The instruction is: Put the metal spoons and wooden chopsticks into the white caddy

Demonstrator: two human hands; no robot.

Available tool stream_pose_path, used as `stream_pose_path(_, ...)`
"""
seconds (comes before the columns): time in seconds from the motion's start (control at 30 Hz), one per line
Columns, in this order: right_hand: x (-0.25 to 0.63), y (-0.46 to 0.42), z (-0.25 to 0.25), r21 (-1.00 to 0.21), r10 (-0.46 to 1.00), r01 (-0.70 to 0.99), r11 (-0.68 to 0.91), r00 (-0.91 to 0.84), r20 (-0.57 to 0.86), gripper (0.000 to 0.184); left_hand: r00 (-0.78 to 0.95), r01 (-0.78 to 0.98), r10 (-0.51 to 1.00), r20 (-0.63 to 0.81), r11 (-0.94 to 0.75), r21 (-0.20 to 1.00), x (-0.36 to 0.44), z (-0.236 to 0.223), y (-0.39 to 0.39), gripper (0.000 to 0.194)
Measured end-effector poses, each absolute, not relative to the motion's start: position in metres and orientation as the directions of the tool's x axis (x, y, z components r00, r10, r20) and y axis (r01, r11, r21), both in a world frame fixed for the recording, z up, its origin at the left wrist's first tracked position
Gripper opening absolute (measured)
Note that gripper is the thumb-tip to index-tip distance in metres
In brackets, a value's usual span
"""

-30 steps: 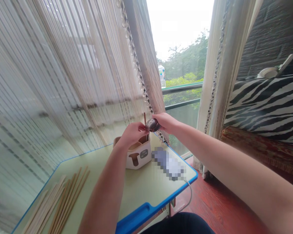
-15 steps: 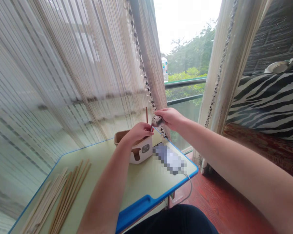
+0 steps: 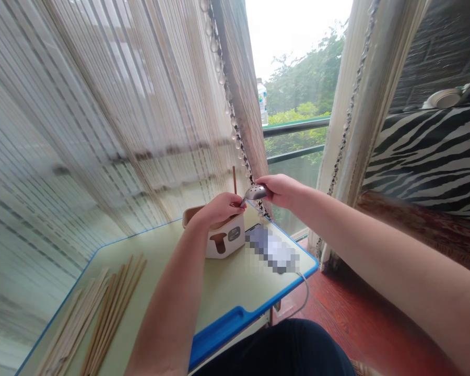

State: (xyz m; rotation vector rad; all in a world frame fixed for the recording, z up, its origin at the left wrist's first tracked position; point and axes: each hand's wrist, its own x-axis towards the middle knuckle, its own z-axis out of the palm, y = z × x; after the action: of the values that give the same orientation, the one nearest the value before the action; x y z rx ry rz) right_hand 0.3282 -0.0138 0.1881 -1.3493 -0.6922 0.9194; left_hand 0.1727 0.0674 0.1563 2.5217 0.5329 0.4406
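Note:
A white cutlery holder [image 3: 223, 237] stands at the far side of the green table [image 3: 219, 292], with a brown stick [image 3: 234, 180] upright in it. My left hand [image 3: 219, 208] rests on the holder's top, fingers closed on the handle end of a metal spoon [image 3: 254, 192]. My right hand [image 3: 280, 189] pinches the spoon's bowl from the right, just above the holder. The spoon lies roughly level between the two hands.
A bundle of long wooden chopsticks [image 3: 97, 313] lies at the table's near left. A blurred flat device [image 3: 272, 249] with a cable lies right of the holder. String curtains [image 3: 121, 104] hang behind. A water bottle [image 3: 262, 102] stands on the railing. A zebra-pattern cushion [image 3: 426, 151] is at the right.
Between my hands the spoon has turned from bowl facing me to lying more level. Both hands stay at the holder's top; the view has shifted slightly.

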Motion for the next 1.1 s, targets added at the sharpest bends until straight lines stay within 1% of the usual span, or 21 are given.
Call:
stream_pose_path(0.13, 0.332, -0.019, 0.184, -0.992, 0.87, -0.128, -0.005, 0.488, -0.068, 0.013, 0.866, 0.266, 0.443, 0.234, -0.802, 0.534, 0.175, 0.155, 0.066, 0.024)
stream_pose_path(0.27, 0.331, -0.024, 0.186, -0.999, 0.886, 0.014, -0.05, 0.463, -0.038, 0.011, 0.861, 0.279, 0.45, 0.236, -0.807, 0.52, 0.174, 0.154, 0.069, 0.024)
stream_pose_path(0.4, 0.332, -0.025, 0.187, -0.991, 0.915, 0.126, -0.043, 0.404, 0.011, 0.009, 0.861, 0.276, 0.457, 0.222, -0.788, 0.55, 0.174, 0.152, 0.071, 0.023)
stream_pose_path(0.53, 0.337, -0.022, 0.186, -0.982, 0.923, 0.178, -0.069, 0.385, 0.005, 0.004, 0.867, 0.262, 0.454, 0.204, -0.765, 0.589, 0.173, 0.15, 0.072, 0.024)
stream_pose_path(0.7, 0.34, -0.018, 0.181, -0.973, 0.926, 0.214, -0.081, 0.379, 0.006, 0.01, 0.859, 0.274, 0.466, 0.214, -0.77, 0.576, 0.173, 0.149, 0.071, 0.028)
stream_pose_path(0.8, 0.341, -0.017, 0.18, -0.956, 0.923, 0.281, -0.081, 0.382, 0.035, 0.018, 0.86, 0.294, 0.473, 0.188, -0.763, 0.576, 0.172, 0.152, 0.069, 0.03)
stream_pose_path(0.87, 0.344, -0.02, 0.185, -0.92, 0.892, 0.388, -0.06, 0.435, 0.125, 0.023, 0.869, 0.303, 0.47, 0.157, -0.755, 0.581, 0.168, 0.156, 0.067, 0.033)
stream_pose_path(0.9, 0.345, -0.023, 0.188, -0.886, 0.868, 0.462, -0.037, 0.454, 0.201, 0.026, 0.869, 0.315, 0.473, 0.147, -0.757, 0.573, 0.165, 0.159, 0.065, 0.035)
stream_pose_path(0.97, 0.349, -0.031, 0.197, -0.777, 0.81, 0.629, 0.032, 0.44, 0.389, 0.031, 0.839, 0.37, 0.519, 0.164, -0.765, 0.527, 0.155, 0.165, 0.062, 0.038)
stream_pose_path(1.03, 0.348, -0.041, 0.205, -0.643, 0.719, 0.757, 0.114, 0.384, 0.579, 0.032, 0.75, 0.462, 0.615, 0.243, -0.75, 0.473, 0.143, 0.169, 0.058, 0.04)
stream_pose_path(1.1, 0.339, -0.049, 0.208, -0.545, 0.581, 0.816, 0.19, 0.354, 0.733, 0.032, 0.599, 0.542, 0.709, 0.372, -0.701, 0.463, 0.128, 0.168, 0.053, 0.045)
